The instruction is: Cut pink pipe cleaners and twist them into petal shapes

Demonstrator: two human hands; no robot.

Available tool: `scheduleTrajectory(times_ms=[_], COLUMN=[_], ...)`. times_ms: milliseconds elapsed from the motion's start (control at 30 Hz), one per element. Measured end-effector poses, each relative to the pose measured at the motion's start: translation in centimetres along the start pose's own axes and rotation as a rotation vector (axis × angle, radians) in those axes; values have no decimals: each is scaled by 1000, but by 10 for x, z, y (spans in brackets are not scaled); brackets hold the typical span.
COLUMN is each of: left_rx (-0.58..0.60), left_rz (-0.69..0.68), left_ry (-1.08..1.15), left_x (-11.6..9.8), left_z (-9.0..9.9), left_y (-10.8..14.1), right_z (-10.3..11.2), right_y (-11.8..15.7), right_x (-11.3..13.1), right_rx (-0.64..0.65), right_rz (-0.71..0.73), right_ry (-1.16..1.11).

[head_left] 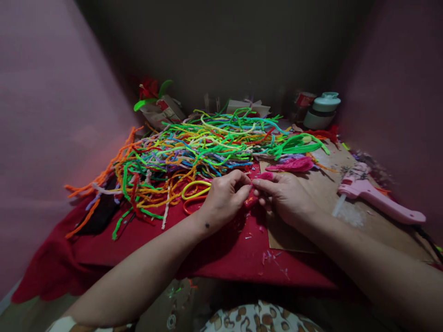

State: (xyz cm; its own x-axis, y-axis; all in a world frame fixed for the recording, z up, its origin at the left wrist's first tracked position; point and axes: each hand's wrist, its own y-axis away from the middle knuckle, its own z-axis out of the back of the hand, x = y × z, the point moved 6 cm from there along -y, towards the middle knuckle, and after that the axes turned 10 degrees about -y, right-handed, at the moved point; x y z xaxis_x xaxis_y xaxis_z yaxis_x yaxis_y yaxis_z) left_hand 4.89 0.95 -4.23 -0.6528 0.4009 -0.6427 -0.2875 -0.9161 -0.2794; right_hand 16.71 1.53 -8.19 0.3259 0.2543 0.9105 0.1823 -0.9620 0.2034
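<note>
My left hand (226, 194) and my right hand (284, 196) meet fingertip to fingertip above the red cloth. A small pink fuzzy piece (265, 176) shows at my right hand's fingers, which are pinched on it. The fingers of my left hand are also pinched together, touching its near end; what lies between them is too small to make out. Just left of my left hand are scissors with yellow and orange handles (194, 190). A bundle of pink fuzzy stems (294, 164) lies behind my right hand.
Behind my hands spreads a big tangle of coloured fuzzy stems (194, 143). A pink glue gun (377, 193) rests on brown cardboard (294, 239) at right. A lidded jar (321, 111) stands back right, a red flower (148, 88) back left. Walls flank the red cloth (221, 258).
</note>
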Motion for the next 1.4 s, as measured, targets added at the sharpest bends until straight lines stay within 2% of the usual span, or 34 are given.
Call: scheduleTrajectory(times_ms=[67, 133, 200, 233, 267, 333, 400, 467, 567, 667, 733, 800, 900, 967, 1000, 1033, 1100, 1133, 1200, 1267, 1333, 1400], left_rx=[-46, -19, -1, -12, -25, 6, 158, 375, 600, 617, 553, 416, 91, -101, -158, -195, -229, -222, -138, 49, 262, 451], left_rz=[-207, -379, -455, -436, -370, -117, 176, 362, 431, 429, 398, 276, -132, -416, -523, -598, -629, -580, -376, -92, 181, 368], left_ry=[-280, -468, -489, -423, -305, 51, 459, 777, 998, 994, 847, 524, -196, -627, -778, -875, -889, -798, -453, 0, 417, 742], left_x=[-9, -17, -22, -22, -21, -9, 6, 12, 13, 12, 11, 7, -11, -26, -30, -32, -31, -29, -19, -3, 10, 14], left_z=[-2, -8, -9, -6, -1, 6, -1, -13, -23, -23, -20, -13, 0, 0, -3, -6, -6, -3, 5, 5, -4, -14], left_y=[5, 11, 13, 11, 8, 0, -3, -2, 2, 3, 3, 2, 2, 11, 15, 19, 20, 17, 7, -3, -5, -2], right_z=[1, 1, 1, 0, 0, -1, -2, -4, -8, -7, -7, -6, -4, -3, -3, -3, -3, -2, -1, -1, -3, -5], right_y=[-2, -3, -4, -4, -4, -2, 1, 5, 8, 10, 12, 14, 13, 8, 5, 3, 0, -1, -3, -2, -1, 1], right_x=[-4, -6, -8, -7, -5, 1, 9, 15, 20, 25, 29, 32, 31, 21, 14, 7, -2, -3, -1, 5, 10, 12], right_rx=[1, 9, 14, 22, 28, 29, 40, 54, 82, 66, 37, -4, -44, -22, -6, 9, 24, 21, 20, 43, 87, 126], right_rz=[-29, -45, -53, -42, -18, 55, 142, 200, 242, 318, 383, 444, 455, 323, 228, 133, 8, -14, 2, 59, 108, 133], right_ry=[-14, -81, -142, -156, -160, -141, -102, -54, 2, 102, 198, 270, 266, 140, 48, -49, -203, -248, -283, -281, -262, -239])
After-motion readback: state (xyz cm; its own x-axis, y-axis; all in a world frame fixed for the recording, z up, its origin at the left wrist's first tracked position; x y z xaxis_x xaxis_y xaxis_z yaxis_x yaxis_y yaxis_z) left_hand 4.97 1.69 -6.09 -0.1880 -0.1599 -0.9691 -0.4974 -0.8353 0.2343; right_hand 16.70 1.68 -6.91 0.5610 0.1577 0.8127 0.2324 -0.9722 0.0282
